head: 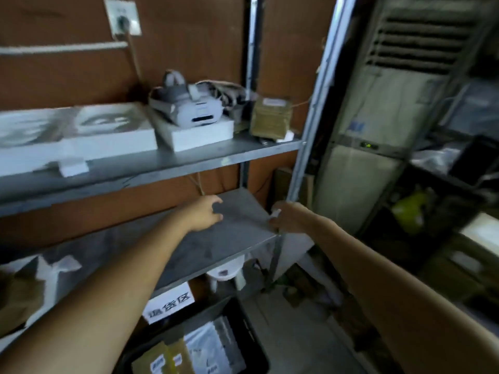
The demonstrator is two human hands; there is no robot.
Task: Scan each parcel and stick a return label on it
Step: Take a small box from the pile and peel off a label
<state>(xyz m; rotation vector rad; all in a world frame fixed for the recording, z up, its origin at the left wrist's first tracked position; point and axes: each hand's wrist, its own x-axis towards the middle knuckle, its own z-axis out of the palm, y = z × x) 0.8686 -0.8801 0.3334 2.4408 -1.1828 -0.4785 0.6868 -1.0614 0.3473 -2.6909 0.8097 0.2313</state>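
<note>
— Where does our parcel sit?
— On the metal rack's middle shelf, above the black bin of labelled packets. It looks like a grey mailer, lying flat for handling.
— Held?
— Our left hand grips its far edge and our right hand pinches the corner, steadying it. There is a white scrap there; whether it's a label, we cannot tell.
</note>
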